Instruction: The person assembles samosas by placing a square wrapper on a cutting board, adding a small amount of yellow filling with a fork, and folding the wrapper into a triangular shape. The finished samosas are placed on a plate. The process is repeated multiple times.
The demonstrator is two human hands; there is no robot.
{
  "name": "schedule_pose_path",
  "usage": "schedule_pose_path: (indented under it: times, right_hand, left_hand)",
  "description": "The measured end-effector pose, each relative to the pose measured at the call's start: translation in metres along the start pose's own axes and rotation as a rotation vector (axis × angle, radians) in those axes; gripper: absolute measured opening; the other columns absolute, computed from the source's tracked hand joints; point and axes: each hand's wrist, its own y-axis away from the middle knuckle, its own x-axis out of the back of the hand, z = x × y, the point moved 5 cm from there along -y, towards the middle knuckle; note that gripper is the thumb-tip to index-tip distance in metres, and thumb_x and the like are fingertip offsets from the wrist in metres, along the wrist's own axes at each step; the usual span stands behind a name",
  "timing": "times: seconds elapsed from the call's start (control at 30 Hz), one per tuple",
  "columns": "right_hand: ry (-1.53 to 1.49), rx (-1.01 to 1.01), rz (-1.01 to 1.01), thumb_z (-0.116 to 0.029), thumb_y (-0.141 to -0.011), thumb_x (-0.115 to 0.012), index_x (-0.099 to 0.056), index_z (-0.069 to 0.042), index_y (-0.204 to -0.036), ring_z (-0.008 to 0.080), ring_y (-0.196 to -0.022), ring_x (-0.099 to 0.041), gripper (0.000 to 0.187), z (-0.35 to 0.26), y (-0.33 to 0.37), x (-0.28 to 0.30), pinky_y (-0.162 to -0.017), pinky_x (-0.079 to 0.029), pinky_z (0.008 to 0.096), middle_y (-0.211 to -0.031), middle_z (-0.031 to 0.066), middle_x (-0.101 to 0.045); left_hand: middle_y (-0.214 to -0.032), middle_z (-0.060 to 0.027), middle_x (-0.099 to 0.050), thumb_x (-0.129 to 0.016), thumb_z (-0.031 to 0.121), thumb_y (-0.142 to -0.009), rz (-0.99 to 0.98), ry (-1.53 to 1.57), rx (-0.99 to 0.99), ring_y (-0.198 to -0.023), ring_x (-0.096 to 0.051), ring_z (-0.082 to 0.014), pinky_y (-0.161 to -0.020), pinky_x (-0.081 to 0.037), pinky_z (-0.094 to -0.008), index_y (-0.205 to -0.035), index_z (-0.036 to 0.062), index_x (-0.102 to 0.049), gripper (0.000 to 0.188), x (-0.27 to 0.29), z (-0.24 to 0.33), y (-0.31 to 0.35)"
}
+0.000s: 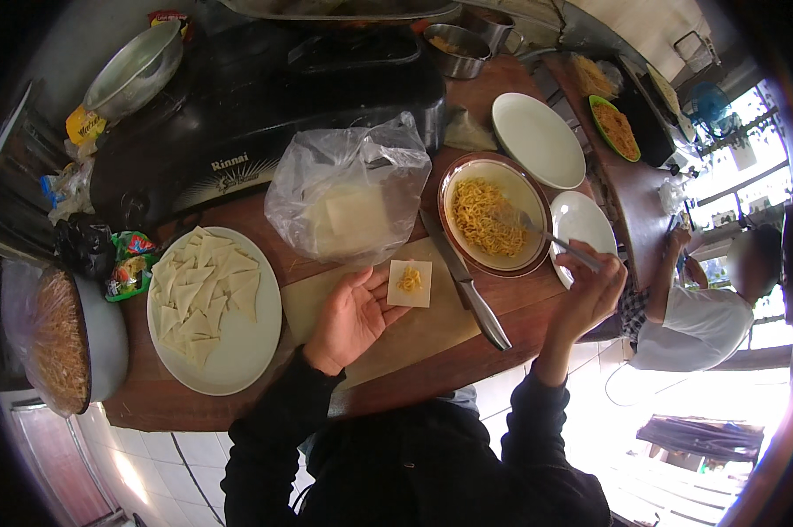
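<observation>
Head view: noodles (484, 220) in the bowl (493, 262) obscure the tip of a utensil (555, 239), pinched by curled fingers of the right hand (592, 285). The left hand (353, 318), palm-up and loosely open, supports a filled wrapper (401, 297) that partly hides its fingertips.

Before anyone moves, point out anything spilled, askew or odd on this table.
Nothing looks clearly spilled or damaged. Only the knife lies askew beside the noodle bowl, its handle angled toward the table's front edge.
</observation>
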Motion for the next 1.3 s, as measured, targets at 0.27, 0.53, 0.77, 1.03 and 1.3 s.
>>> schedule_pose_path:
  times: [0.27, 0.53, 0.77, 1.03, 1.3]
  right_hand:
    - [0.072, 0.006, -0.117, -0.020, -0.099, -0.034, -0.045, 0.004, -0.101, 0.0210, -0.075, -0.065, 0.026, 0.035, -0.020, -0.019, -0.069, -0.053, 0.0294, -0.096, 0.0206, -0.062]
    - [0.071, 0.011, -0.168, -0.022, -0.099, -0.035, -0.046, 0.003, -0.097, 0.0224, -0.074, -0.065, 0.027, 0.041, -0.021, -0.034, -0.068, -0.055, 0.0302, -0.093, 0.0225, -0.062]
    - [0.004, -0.077, -0.130, -0.020, -0.098, -0.038, -0.044, 0.002, -0.100, 0.0241, -0.081, -0.065, 0.023, 0.050, -0.012, -0.026, -0.071, -0.055, 0.0327, -0.096, 0.0211, -0.060]
    - [-0.056, -0.090, -0.137, -0.019, -0.098, -0.038, -0.043, 0.002, -0.102, 0.0261, -0.086, -0.064, 0.022, 0.056, 0.002, -0.024, -0.075, -0.054, 0.0342, -0.099, 0.0215, -0.059]
    - [-0.071, -0.125, -0.127, -0.016, -0.098, -0.036, -0.042, 0.003, -0.100, 0.0260, -0.087, -0.064, 0.021, 0.056, 0.002, -0.025, -0.078, -0.054, 0.0334, -0.103, 0.0227, -0.058]
  left_hand:
    - [-0.124, -0.0150, -0.051, -0.039, 0.039, -0.091, 0.017, 0.004, -0.012, -0.114, -0.050, -0.0232, -0.101, -0.036, -0.0361, -0.126, -0.0062, -0.041, 0.056, -0.002, 0.001, 0.001]
    - [-0.125, -0.0160, -0.050, -0.039, 0.037, -0.092, -0.016, 0.032, -0.009, -0.115, -0.050, -0.0238, -0.101, -0.036, -0.0366, -0.126, -0.0066, -0.041, 0.055, -0.002, 0.002, 0.001]
    - [-0.126, -0.0164, -0.049, -0.039, 0.036, -0.092, -0.026, 0.043, -0.017, -0.115, -0.050, -0.0237, -0.102, -0.036, -0.0362, -0.126, -0.0068, -0.040, 0.055, 0.001, 0.000, 0.000]
    - [-0.126, -0.0156, -0.049, -0.040, 0.036, -0.092, -0.037, 0.035, -0.023, -0.116, -0.049, -0.0229, -0.103, -0.035, -0.0368, -0.126, -0.0064, -0.040, 0.055, -0.002, 0.002, 0.001]
    - [-0.127, -0.0157, -0.048, -0.040, 0.036, -0.092, -0.037, 0.043, -0.026, -0.117, -0.048, -0.0236, -0.103, -0.035, -0.0372, -0.126, -0.0065, -0.040, 0.054, -0.002, 0.001, 0.001]
